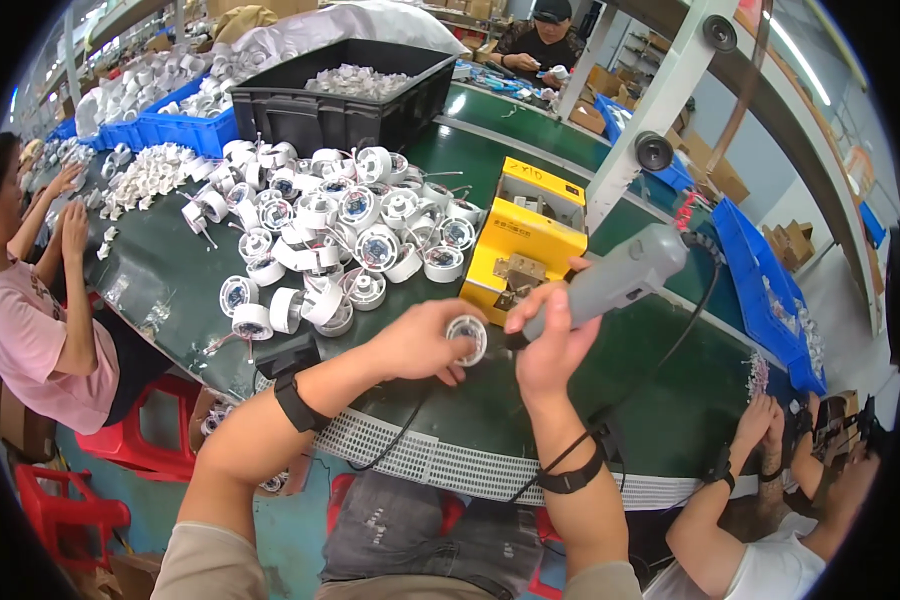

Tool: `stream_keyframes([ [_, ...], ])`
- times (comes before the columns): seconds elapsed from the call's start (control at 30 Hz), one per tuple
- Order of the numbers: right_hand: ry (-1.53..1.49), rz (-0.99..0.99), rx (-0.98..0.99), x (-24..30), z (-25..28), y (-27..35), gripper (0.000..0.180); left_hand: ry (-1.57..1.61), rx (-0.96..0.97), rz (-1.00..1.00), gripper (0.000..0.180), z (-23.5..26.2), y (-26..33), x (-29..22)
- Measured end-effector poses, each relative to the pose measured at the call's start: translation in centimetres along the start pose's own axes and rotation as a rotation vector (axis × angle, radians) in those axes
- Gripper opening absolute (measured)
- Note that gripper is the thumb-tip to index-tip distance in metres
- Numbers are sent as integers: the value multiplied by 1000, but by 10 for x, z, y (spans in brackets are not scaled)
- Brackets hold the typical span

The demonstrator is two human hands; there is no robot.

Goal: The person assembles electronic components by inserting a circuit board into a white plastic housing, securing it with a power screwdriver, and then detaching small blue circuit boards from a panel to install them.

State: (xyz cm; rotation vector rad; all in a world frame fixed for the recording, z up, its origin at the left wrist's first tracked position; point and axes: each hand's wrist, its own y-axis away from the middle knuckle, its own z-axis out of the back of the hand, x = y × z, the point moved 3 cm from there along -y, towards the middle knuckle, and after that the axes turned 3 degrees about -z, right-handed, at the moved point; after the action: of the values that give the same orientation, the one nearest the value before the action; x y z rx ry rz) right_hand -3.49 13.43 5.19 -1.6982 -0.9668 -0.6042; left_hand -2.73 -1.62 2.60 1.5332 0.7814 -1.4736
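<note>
**A:** Reading from the left, what do I have under my left hand (425, 340)?

**B:** A small round white lamp housing (467, 338), face turned up and toward me. My fingers wrap closely round its rim, thumb on the near side, so the hand is closed narrow on the part and carries it just above the dark green bench (490, 400), near its front edge. Behind and to the left lies the pile of like housings (330, 235), well apart from my grip.

**A:** And to the right of it?

**B:** My right hand (550, 345) is clenched full round the grey powered screwdriver (610, 280), which hangs on a black coiled cord. Its tip end points down-left, at or just beside the housing; I cannot tell whether it touches.

**A:** How would I do this step well?

**B:** In my judgement, I should keep the housing level and pinned against turning, bring the driver square to its face, and seat the tip before pressing. The yellow fixture box (525, 240) stands just behind both hands, so I keep my wrists low.
</note>
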Motion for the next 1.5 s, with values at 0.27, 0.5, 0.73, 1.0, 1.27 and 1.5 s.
stream_keyframes([
  [0.27, 128, -48, -101, -13, 15, -2, 38, -800, -1012, -755, 50, 51, 21, -36],
  [0.5, 281, -71, 79, -23, 4, 7, 43, -1336, -976, -364, 56, 85, 6, -5],
  [0.73, 395, -26, 98, -28, 6, 9, 40, -1343, -1072, -473, 47, 82, 8, -12],
  [1.0, 346, 139, 44, -16, -5, 8, 41, -1176, -982, -903, 34, 50, 19, -30],
  [1.27, 289, 14, 104, -19, 0, 7, 48, -986, -496, -1177, 49, -10, 11, -16],
  [1.5, 286, 55, 145, -19, 0, 9, 51, -923, -453, -1113, 53, -12, 10, -5],
])
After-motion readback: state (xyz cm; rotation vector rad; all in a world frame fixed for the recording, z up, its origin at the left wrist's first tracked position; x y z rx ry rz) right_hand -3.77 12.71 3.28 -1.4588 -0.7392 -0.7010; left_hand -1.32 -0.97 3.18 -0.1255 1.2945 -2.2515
